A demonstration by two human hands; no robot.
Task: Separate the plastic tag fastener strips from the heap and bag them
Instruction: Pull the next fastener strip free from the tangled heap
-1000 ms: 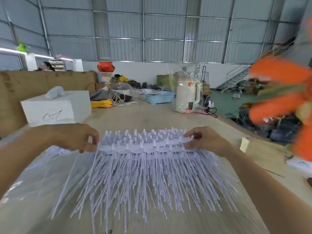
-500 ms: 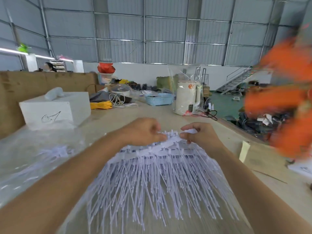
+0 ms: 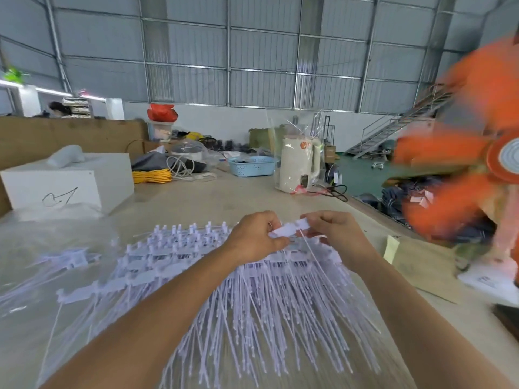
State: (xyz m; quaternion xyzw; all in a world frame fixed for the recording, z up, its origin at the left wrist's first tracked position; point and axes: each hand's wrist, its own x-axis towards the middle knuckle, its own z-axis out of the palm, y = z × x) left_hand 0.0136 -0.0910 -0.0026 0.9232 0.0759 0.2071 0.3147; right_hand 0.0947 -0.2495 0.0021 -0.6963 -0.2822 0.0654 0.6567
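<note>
**Both hands pinch one strip above the heap**

Your table carries a white box far left, a kettle far centre, and a blurred orange fan crowding the right. The fastener heap lies near centre, heads far, filaments fanning toward you. Your left hand and right hand each pinch the raised strip, its bar running left-right.
</note>
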